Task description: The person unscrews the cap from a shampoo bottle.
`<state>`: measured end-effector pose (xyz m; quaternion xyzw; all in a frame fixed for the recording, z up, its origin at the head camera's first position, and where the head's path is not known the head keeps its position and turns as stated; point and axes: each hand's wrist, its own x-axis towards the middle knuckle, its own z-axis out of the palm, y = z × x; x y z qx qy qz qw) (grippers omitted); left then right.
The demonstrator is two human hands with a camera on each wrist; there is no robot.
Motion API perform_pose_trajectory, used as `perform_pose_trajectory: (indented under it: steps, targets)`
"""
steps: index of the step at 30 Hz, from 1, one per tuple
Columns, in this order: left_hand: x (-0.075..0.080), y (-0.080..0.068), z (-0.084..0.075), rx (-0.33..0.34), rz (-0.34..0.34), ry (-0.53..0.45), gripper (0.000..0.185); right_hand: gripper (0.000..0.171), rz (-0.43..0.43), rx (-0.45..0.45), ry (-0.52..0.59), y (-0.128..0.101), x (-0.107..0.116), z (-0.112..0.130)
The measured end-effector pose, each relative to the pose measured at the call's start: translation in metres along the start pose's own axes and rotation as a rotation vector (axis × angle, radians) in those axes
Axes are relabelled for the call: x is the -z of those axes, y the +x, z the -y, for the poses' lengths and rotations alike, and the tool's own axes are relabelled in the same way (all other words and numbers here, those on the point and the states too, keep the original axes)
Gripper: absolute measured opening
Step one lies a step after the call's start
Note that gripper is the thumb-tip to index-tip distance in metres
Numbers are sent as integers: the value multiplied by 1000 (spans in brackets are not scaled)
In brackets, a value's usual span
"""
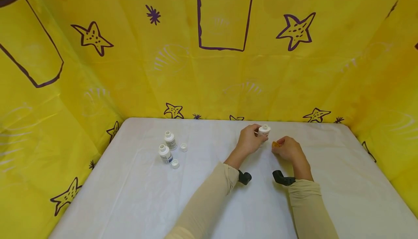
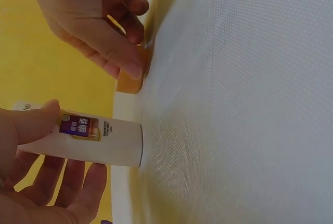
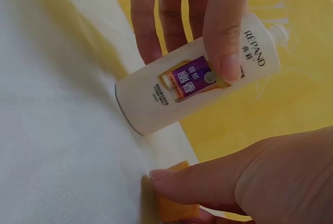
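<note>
Right hand (image 1: 289, 149), 1 o'clock of desk (image 1: 209, 195) centre: fingers pinch small orange cap (image 1: 276, 144), pressing it against cloth. Left hand (image 1: 249, 140), just beyond at 12: thumb and fingers curl round white bottle (image 1: 263, 131), base on desk, neck bare. Advice: keep bottle steady, upright; bring cap squarely over neck, seat before twisting. Far left, 10 o'clock: two open bottles (image 1: 167, 147), two loose white caps (image 1: 179, 155).

White purple-labelled bottle (image 1: 264, 130) upright on cloth, small orange cap (image 1: 276, 144) just beside.

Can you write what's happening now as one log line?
left hand: holds white bottle on table | right hand: pinches orange cap
</note>
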<state>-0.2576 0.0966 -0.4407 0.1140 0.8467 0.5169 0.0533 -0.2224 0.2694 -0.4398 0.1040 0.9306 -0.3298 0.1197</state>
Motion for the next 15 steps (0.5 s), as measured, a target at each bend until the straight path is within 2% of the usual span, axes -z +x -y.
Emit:
perform_pose_trajectory:
  steps: [6,11,15]
  targets:
    - [2,-2,0,5,9,38,39,48,10,7,-10,1,-3,1]
    - [4,-5,0,-8,23,124,42,50,13,5,-5,-3,-3,3]
    - [7,-9,0,-34,27,206,48,55,-17,6,1,-7,0,7]
